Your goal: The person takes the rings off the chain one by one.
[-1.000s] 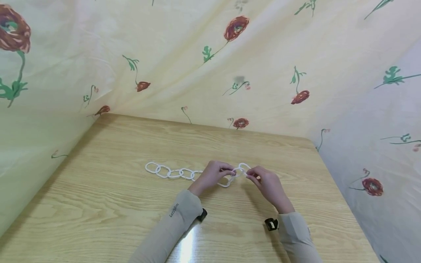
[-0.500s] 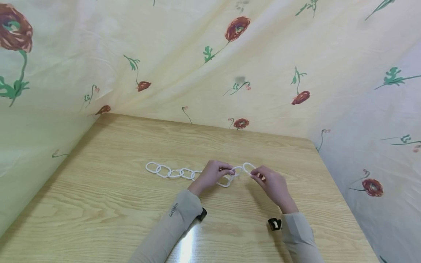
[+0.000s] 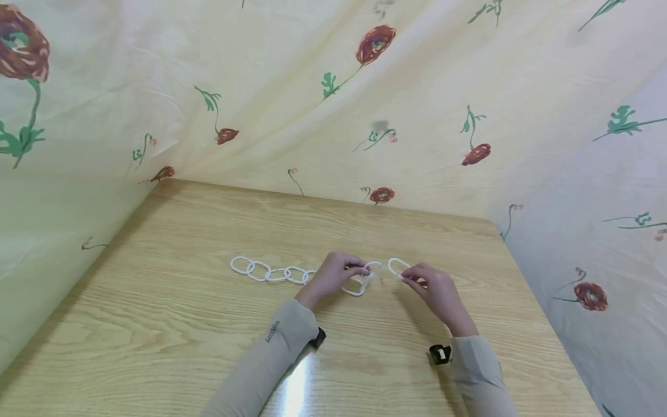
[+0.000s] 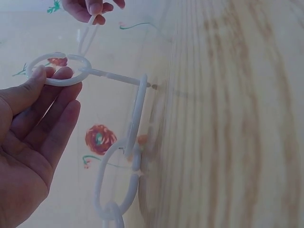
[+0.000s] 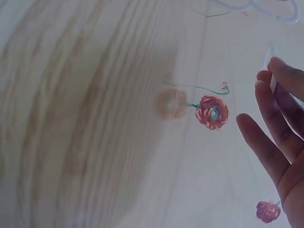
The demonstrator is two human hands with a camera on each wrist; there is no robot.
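A white plastic chain (image 3: 286, 274) of several oval links stretches across the wooden table, partly hidden behind my left hand (image 3: 332, 277). That hand pinches the chain's right end link (image 4: 86, 65) between thumb and fingers, lifted off the table; the left wrist view shows a small gap in its upper side. The link hooked to it slants down to the rest of the chain. My right hand (image 3: 436, 291) pinches a single white link (image 3: 391, 262) by its lower right side. A narrow space shows between the two held links in the head view.
The wooden table (image 3: 156, 324) reaches back to a pale flower-printed cloth (image 3: 292, 116) that hangs behind and on both sides. Black wrist straps (image 3: 440, 354) sit below both sleeves. Light reflects off the table near the front.
My right hand has moved right with its link, which overlapped the left hand's link a second ago and now stands apart from it. My left hand has hardly moved.
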